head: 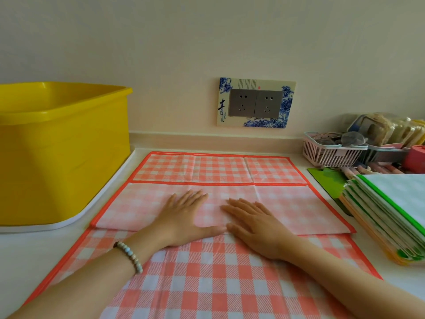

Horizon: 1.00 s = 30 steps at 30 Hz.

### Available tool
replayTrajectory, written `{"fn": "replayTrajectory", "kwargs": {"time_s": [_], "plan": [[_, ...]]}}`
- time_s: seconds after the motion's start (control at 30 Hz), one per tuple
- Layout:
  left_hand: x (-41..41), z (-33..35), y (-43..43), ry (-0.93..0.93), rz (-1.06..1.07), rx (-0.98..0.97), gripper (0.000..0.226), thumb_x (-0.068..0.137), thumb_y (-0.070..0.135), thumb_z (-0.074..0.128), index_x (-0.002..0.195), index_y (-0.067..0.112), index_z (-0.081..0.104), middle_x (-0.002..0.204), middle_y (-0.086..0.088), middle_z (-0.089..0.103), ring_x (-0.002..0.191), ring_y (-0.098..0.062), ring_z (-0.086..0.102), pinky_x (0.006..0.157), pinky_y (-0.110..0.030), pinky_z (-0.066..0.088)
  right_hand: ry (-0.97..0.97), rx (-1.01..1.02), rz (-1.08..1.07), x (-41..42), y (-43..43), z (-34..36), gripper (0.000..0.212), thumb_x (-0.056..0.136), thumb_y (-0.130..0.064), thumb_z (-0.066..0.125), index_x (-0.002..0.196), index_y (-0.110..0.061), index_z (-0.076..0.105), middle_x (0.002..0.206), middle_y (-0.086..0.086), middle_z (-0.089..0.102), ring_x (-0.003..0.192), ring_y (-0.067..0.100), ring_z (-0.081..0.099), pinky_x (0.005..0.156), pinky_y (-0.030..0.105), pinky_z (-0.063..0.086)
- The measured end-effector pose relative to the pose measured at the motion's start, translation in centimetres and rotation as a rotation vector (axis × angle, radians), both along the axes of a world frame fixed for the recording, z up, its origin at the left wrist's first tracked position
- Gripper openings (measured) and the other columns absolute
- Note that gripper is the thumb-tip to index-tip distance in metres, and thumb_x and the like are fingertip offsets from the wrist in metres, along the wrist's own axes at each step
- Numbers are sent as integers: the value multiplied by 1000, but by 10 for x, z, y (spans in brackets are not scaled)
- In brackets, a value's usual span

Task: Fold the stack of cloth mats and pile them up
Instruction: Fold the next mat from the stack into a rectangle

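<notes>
A pink and white checked cloth mat [218,279] with an orange-red border lies spread on the white counter. Across its middle a band of it is folded over, showing the paler back [299,208]. My left hand [184,217] and my right hand [253,224] lie flat side by side on that folded band, fingers straight, pressing it down near the fold's front edge. A stack of folded mats [388,215] with green and orange edges sits at the right, apart from both hands.
A big yellow plastic tub [62,153] stands on a white tray at the left. At the back right are a pink basket [331,153] with small items and packaged goods. A wall socket [255,103] is set above the counter's back edge.
</notes>
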<state>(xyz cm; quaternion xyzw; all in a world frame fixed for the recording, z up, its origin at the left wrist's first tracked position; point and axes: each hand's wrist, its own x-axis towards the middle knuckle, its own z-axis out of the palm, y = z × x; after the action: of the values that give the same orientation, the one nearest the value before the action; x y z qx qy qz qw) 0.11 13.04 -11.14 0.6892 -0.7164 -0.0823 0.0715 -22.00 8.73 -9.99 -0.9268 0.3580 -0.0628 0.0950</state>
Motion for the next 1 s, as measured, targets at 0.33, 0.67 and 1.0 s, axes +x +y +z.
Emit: {"fn": "replayTrajectory", "kwargs": {"time_s": [0.33,0.67,1.0], "plan": [[17,9,14,-23,-57,53,88,63,93,17,142,57,2,156,19,-9,143,-8,-17,115,-49,-10,68,30,-41,-1,2,2,55,91,-64,16,143,-53,4,155,-24,-1,143,3,-8,118,41,-7],[86,13,52,9,60,73,78,62,95,18,133,67,2,152,27,-10,142,-4,-18,115,-43,-13,68,50,-32,-1,2,4,64,78,-72,5,140,-57,1,154,-27,-3,142,0,-10,118,39,-8],[88,25,53,158,54,134,82,64,89,33,138,62,9,155,24,-2,142,-3,-13,116,-39,-6,61,69,-29,-1,-1,3,68,76,-75,5,141,-56,3,154,-27,-1,142,0,-9,118,40,-8]]}}
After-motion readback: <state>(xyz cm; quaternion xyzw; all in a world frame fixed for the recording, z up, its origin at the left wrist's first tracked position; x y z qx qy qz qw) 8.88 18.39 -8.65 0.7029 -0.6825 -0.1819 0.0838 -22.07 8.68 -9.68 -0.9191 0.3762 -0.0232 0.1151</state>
